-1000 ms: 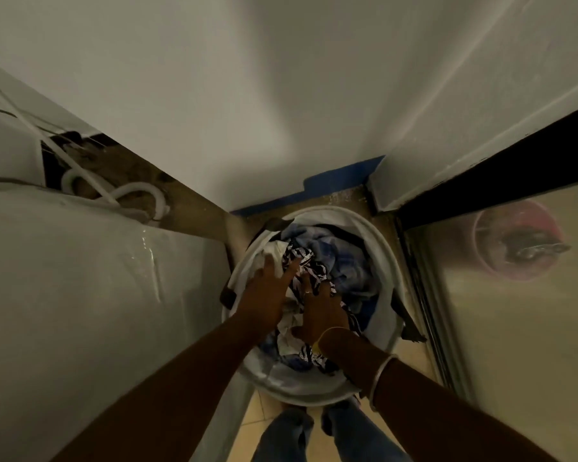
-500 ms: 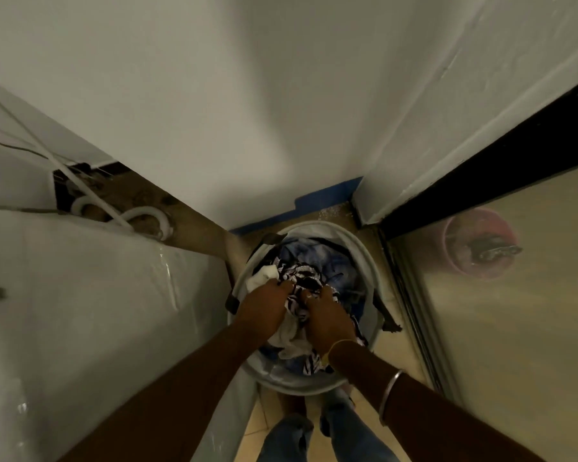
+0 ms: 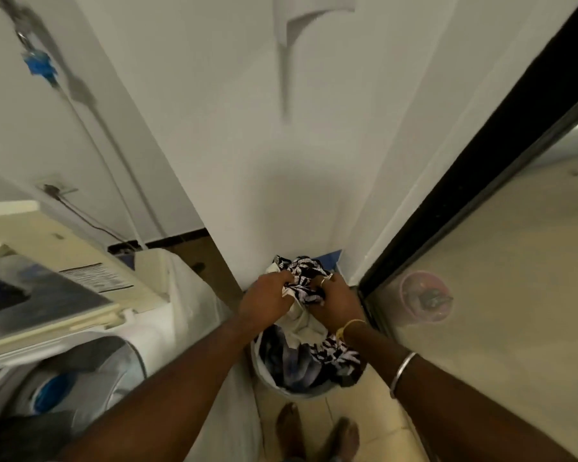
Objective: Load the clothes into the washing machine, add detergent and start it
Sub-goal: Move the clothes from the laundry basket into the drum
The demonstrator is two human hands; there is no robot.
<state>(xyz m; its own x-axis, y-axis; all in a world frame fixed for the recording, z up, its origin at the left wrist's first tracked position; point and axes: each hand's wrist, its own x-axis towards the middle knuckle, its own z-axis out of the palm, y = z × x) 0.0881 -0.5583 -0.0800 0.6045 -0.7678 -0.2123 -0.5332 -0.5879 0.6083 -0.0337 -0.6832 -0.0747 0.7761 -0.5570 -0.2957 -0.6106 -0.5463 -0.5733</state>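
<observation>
Both arms reached out and down, over the basket (image 3: 264, 378) on the floor. The left hand (image 3: 264, 300) and the right hand (image 3: 336, 303) were side by side, each closed tight on a bundle of clothes (image 3: 302, 281), black-and-white with some white cloth. The bundle was lifted above the basket. More clothes lay inside it. The washing machine (image 3: 90, 368) stood left of the basket, its top open.
</observation>
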